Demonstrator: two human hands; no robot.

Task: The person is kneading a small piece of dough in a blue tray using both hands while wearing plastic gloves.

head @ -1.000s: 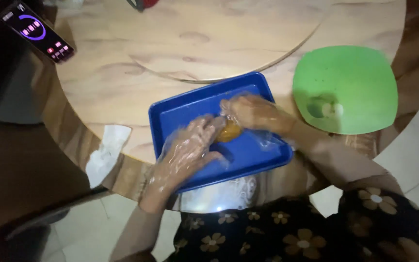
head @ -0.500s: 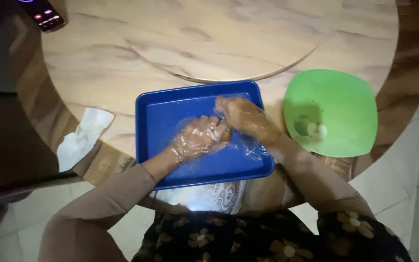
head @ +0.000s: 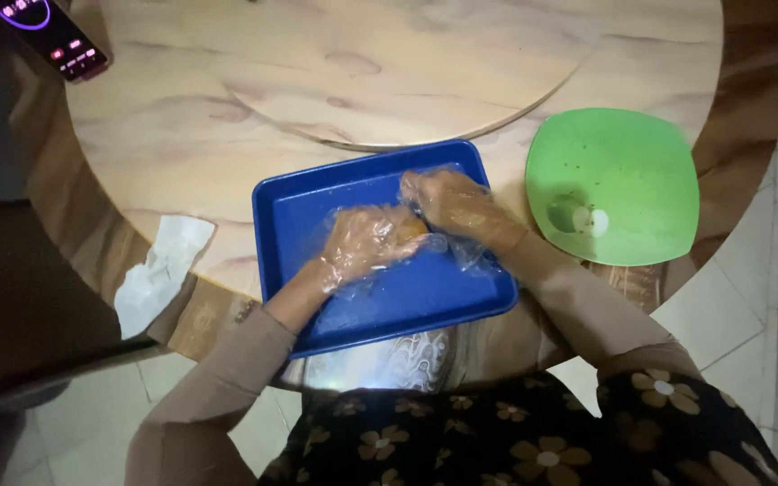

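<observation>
Since earlier frame: left hand (head: 366,241) and right hand (head: 452,205), both in clear plastic gloves, stay clasped on small orange-brown lump (head: 410,228) over blue rectangular plastic tray (head: 317,202); lump mostly hidden.

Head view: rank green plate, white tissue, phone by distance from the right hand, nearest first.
From the right hand:
1. Green plate, just to its right on the table.
2. White tissue, at the table's left edge, past the blue tray.
3. Phone, far top-left corner.

A second ago the left hand (head: 366,241) lay low in the blue tray (head: 317,202), apart from the right hand (head: 452,205); it has since moved up to meet it. Both hands now cover the orange lump (head: 410,229), which showed more plainly before.
</observation>
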